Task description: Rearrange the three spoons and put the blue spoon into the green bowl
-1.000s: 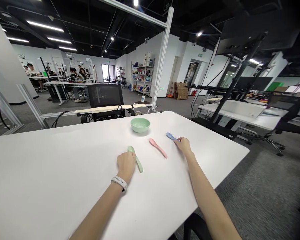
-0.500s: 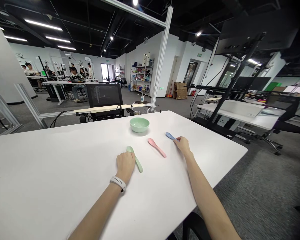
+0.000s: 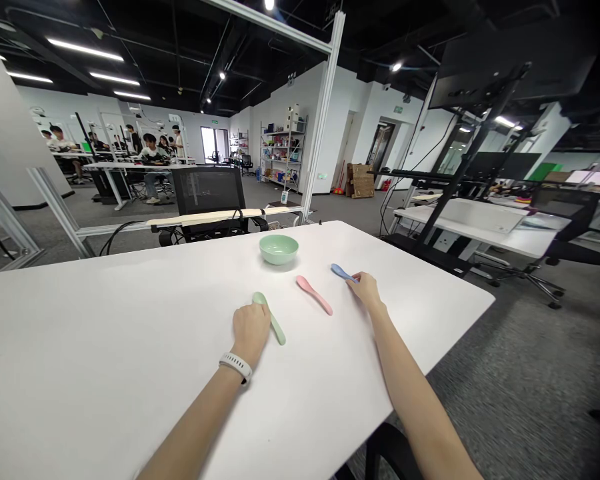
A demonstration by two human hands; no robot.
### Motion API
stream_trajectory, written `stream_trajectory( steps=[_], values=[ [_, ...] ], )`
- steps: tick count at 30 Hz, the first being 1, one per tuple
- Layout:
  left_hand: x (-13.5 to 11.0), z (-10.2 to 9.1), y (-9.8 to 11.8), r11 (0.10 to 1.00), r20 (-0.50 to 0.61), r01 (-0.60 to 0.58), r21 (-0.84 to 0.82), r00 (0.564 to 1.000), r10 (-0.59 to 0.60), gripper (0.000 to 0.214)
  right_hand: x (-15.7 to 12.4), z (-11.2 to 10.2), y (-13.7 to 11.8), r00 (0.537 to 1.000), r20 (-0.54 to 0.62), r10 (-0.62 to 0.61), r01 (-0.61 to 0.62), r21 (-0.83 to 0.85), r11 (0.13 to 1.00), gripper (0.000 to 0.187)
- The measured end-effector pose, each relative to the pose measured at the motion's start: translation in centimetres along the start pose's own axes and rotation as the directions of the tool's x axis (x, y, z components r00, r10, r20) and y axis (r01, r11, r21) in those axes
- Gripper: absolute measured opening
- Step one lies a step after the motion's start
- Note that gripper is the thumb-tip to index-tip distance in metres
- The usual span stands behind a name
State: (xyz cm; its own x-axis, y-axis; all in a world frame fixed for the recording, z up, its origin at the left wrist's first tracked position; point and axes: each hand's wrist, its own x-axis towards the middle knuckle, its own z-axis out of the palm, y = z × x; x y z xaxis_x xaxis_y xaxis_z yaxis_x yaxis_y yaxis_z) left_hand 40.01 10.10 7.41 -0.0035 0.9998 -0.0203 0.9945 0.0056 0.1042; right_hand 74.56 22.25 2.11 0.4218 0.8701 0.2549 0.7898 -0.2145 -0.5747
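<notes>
Three plastic spoons lie in a row on the white table (image 3: 105, 347). My left hand (image 3: 251, 328), with a white watch on the wrist, rests closed against the green spoon (image 3: 273, 323), fingers curled over its handle. The pink spoon (image 3: 314, 295) lies untouched between my hands. My right hand (image 3: 365, 289) pinches the handle end of the blue spoon (image 3: 340, 272), whose bowl points away to the left. A pale green bowl (image 3: 279, 249) stands empty behind the spoons.
The table's right edge drops to grey carpet. A black mesh chair (image 3: 207, 193) stands behind the far edge, beside a white frame post (image 3: 323, 120). A monitor stand and another desk (image 3: 480, 223) are to the right. People sit at desks far back left.
</notes>
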Motion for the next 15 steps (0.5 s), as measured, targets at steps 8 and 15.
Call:
stream_trajectory(
  steps=[8, 15],
  values=[
    [0.2, 0.5, -0.2, 0.999, -0.007, -0.03, 0.032, 1.0, 0.031, 0.034, 0.3, 0.5, 0.8, 1.0, 0.011, -0.021, 0.021, 0.023, 1.0, 0.021],
    [0.2, -0.5, -2.2, 0.99, -0.163, -0.111, 0.083, 0.979, 0.124, 0.041, -0.4, 0.4, -1.0, 0.97, -0.194, -0.144, 0.148, 0.008, 0.989, 0.049]
  ],
)
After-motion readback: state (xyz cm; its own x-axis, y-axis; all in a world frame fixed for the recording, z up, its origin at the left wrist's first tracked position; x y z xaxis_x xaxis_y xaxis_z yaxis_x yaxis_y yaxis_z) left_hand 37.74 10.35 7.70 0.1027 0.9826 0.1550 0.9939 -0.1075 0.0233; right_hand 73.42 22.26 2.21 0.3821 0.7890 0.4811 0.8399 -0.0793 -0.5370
